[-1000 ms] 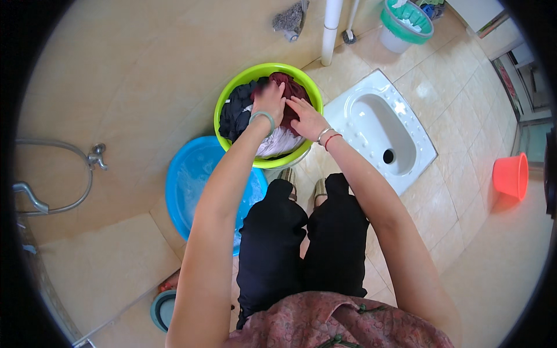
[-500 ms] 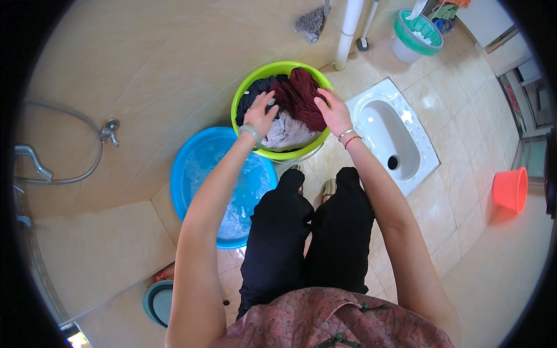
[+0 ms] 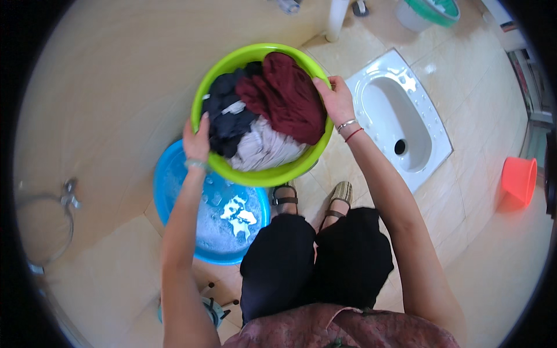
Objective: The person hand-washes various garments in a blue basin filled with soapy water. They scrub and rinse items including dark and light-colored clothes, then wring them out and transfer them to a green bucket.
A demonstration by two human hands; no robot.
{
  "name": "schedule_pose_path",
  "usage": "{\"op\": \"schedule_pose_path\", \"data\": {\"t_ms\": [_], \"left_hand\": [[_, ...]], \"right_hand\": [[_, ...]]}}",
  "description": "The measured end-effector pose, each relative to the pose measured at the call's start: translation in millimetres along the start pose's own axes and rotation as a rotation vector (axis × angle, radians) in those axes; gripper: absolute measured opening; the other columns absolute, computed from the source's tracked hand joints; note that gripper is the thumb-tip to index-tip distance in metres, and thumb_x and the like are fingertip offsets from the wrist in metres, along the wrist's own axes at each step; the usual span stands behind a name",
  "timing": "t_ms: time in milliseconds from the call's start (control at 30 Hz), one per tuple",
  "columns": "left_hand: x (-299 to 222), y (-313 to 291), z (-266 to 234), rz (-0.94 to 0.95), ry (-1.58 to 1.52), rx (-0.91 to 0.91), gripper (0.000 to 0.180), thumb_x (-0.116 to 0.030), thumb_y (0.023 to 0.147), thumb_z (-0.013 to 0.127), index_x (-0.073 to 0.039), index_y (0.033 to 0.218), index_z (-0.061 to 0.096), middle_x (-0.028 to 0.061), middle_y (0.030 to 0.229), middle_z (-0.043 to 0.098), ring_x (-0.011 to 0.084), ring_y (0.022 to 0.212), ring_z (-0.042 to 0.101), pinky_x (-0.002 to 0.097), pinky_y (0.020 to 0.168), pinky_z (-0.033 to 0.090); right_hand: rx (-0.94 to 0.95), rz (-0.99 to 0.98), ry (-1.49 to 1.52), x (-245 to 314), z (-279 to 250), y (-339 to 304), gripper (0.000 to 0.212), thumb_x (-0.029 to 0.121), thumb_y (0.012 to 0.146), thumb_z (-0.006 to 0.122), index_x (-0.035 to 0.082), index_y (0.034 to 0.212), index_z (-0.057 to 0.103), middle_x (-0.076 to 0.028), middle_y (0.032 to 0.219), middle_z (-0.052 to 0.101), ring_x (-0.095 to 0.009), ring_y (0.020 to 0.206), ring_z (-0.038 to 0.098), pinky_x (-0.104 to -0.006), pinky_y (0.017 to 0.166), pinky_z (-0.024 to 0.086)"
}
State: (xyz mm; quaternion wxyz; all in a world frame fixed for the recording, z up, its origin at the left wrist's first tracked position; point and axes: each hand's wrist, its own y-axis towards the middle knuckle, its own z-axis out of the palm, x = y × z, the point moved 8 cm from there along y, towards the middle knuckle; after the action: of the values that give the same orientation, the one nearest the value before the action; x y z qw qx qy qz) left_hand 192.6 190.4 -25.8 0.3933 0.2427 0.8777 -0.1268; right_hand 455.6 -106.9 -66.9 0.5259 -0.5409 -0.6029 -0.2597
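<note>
A lime-green basin is gripped at opposite sides of its rim by my two hands, and it looks raised off the floor. My left hand closes on the left rim, thumb inside. On the right rim, my right hand is closed with its thumb over the edge. Inside lie a maroon garment, dark navy clothes and a pale, light-coloured garment. Partly hidden beneath my left forearm and the green basin, a blue basin holds sudsy water.
A white squat toilet is set in the floor at right, with an orange bucket beyond it. A white-and-green bin and a white pipe stand at the back. A tap juts from the left wall. Stool legs show at lower left.
My left hand has gone from above the clothes to the left rim, and my right hand has closed on the right rim. The green basin looks larger and nearer, shifted left.
</note>
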Motion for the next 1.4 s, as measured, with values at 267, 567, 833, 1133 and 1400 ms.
{"op": "schedule_pose_path", "data": {"t_ms": [267,567,833,1133,1400], "left_hand": [[-4,-13,9,-0.179,-0.379,0.167,0.032,-0.023,0.099,0.050,-0.001,0.121,0.052,0.0057,0.109,0.061,0.0135,0.095,0.060,0.0267,0.085,0.047],[10,-5,-6,-0.066,-0.080,0.096,0.032,-0.022,0.099,0.049,0.001,0.121,0.050,0.0088,0.105,0.057,0.0164,0.092,0.053,0.0289,0.085,0.044],[9,-8,-6,0.014,0.199,0.052,0.037,-0.027,0.100,0.048,0.002,0.124,0.045,0.0138,0.102,0.052,0.0216,0.088,0.047,0.0319,0.081,0.042],[-8,-4,2,0.111,0.456,0.194,0.032,-0.014,0.099,0.048,0.005,0.123,0.040,0.0266,0.105,0.053,0.0402,0.093,0.054,0.0419,0.083,0.044],[6,0,-1,0.191,0.555,0.237,0.027,-0.002,0.096,0.048,0.005,0.121,0.041,0.0248,0.105,0.055,0.0378,0.094,0.056,0.0389,0.083,0.046]], "right_hand": [[0.017,0.067,0.229,7,-8,-6,0.031,0.025,0.079,0.072,0.000,0.078,0.054,-0.010,0.062,0.055,-0.016,0.058,0.050,-0.0322,0.057,0.045],[-0.090,0.099,0.096,18,-10,-9,0.021,0.017,0.076,0.067,-0.001,0.077,0.056,-0.020,0.062,0.057,-0.032,0.056,0.059,-0.0375,0.055,0.047],[-0.115,0.148,-0.186,16,-9,-12,0.017,0.020,0.076,0.067,0.005,0.078,0.060,-0.015,0.062,0.061,-0.033,0.058,0.062,-0.0401,0.055,0.048],[0.024,0.226,-0.422,26,-13,-12,0.020,0.027,0.079,0.062,0.009,0.087,0.057,-0.015,0.069,0.064,-0.037,0.068,0.064,-0.0480,0.060,0.050],[0.044,0.221,-0.492,27,-13,-12,0.023,0.030,0.080,0.064,0.009,0.086,0.058,-0.014,0.070,0.065,-0.035,0.067,0.065,-0.0470,0.059,0.051]]}}
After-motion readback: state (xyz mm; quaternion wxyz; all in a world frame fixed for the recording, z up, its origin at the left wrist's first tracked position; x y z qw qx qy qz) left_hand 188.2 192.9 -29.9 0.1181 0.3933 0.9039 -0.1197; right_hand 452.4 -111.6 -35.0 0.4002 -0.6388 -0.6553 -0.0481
